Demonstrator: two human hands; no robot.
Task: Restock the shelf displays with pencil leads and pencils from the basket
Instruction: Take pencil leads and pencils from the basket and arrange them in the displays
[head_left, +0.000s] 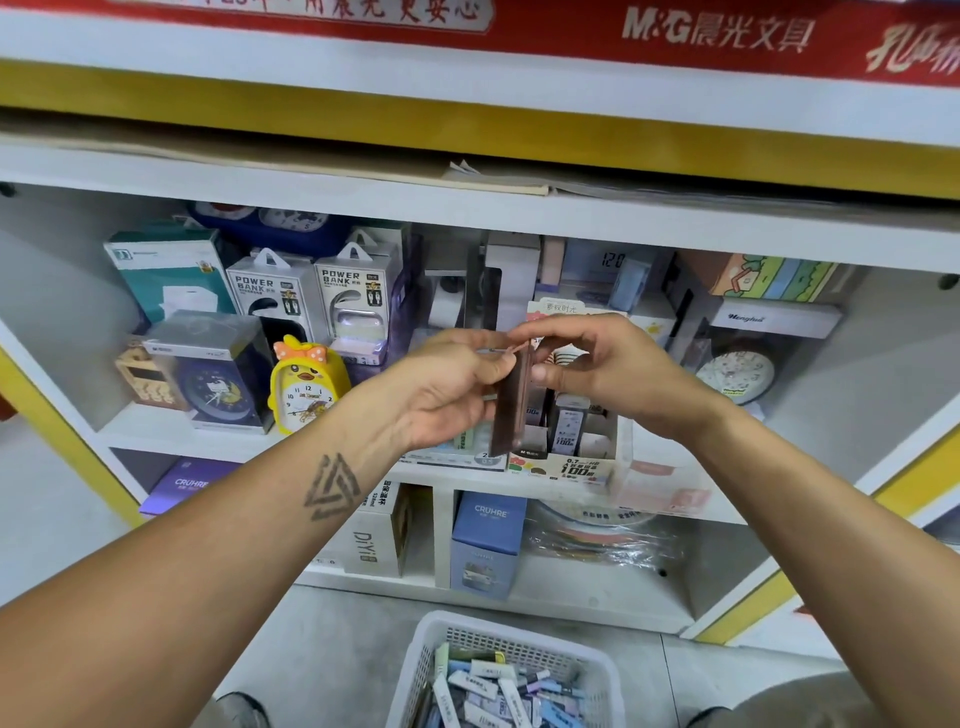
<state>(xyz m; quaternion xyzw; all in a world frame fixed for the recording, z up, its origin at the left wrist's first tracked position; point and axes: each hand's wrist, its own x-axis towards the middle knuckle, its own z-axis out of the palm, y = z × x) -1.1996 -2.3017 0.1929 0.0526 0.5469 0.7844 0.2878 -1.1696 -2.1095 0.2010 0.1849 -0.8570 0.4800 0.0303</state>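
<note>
**A:** Where do things stand?

**B:** Both hands are up at the middle white shelf (156, 431). The left hand (452, 384) has fingers and thumb curled round a flat, dark brown, translucent rectangular pack (511, 400), held on edge and upright. The right hand (608, 364) pinches at the pack's top corner, thumb and forefinger closed on it. I'd guess it is a case of leads or pencils, but the blur hides any label.

**A:** And where is it meant to go?

**B:** Probably the open cardboard display box printed "0.7 HB 100" (576, 462), just behind and below the hands at the shelf's front edge. Small dark lead cases (569, 421) already stand in its slots. More stock lies in the white perforated plastic basket (524, 670) on the floor below.

**A:** What might go wrong?

**B:** The display box is light and sits at the shelf lip; pushing the pack down hard could tip it forward or knock the standing cases over. A two-hand pinch on a slick pack can also slip, and it would fall towards the basket or the floor. The yellow duck-shaped alarm clock (306, 387) stands near the left wrist, so a careless sweep could topple it.
</note>
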